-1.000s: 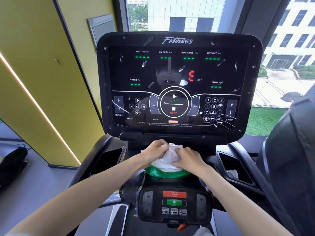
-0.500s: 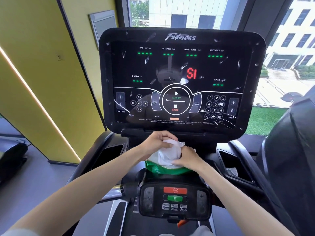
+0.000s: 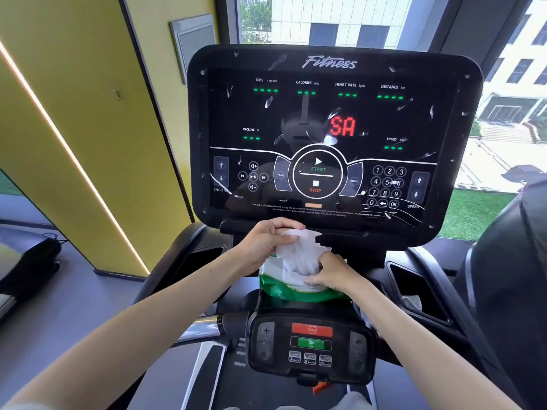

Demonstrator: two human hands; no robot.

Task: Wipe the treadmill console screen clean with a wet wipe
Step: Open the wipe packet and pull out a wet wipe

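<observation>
The black treadmill console screen (image 3: 325, 119) stands upright ahead, flecked with white smudges and streaks, with lit green and red readouts. Below it a green and white wet wipe pack (image 3: 284, 287) rests on the ledge under the screen. My left hand (image 3: 268, 239) pinches a white wet wipe (image 3: 299, 255) that stretches up out of the pack's opening. My right hand (image 3: 331, 272) presses down on the top of the pack, fingers at the opening, beside the wipe's lower end.
A small control pad (image 3: 310, 344) with red and green buttons sits just below the pack. Black cup-holder wells (image 3: 414, 285) flank the console on both sides. A yellow wall (image 3: 88, 128) stands at left, a window behind, another machine's dark edge (image 3: 509, 276) at right.
My left hand has lifted, drawing the wipe further up out of the pack. My right hand has stayed on the pack. The red readout on the screen has changed.
</observation>
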